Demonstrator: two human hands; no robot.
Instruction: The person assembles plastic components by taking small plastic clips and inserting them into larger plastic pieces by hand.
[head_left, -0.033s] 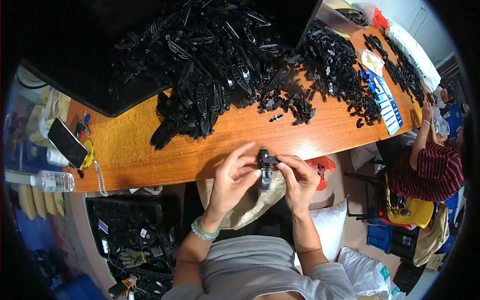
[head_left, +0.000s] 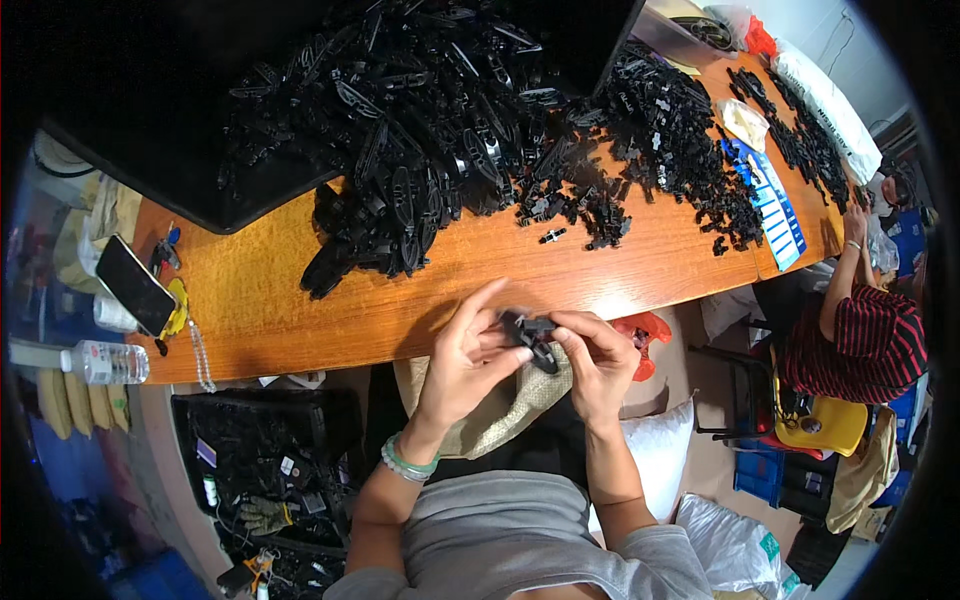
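In front of my body, just past the table's near edge, a black plastic part (head_left: 539, 350) is held up between both hands. My left hand (head_left: 460, 352) has its thumb tip against the part's left side, the index finger raised away from it. My right hand (head_left: 598, 366) pinches a short projecting piece on the part's right side between thumb and fingers. The part lies tilted, its lower end toward the lower right; its finer details are blurred. Beyond the hands, a large heap of long black plastic parts (head_left: 403, 200) spills onto the wooden table (head_left: 250, 310).
A black bin (head_left: 190, 190) lies at the back left. Small black parts (head_left: 665, 150) are piled to the right, near a blue-and-white sheet (head_left: 775, 215). A phone (head_left: 136, 286) and plastic bottle (head_left: 105, 363) are at the left. Another person (head_left: 855, 335) works at far right.
The black plastic part has turned from nearly upright to tilted, its lower end swinging right and up. Both hands stay almost in place.
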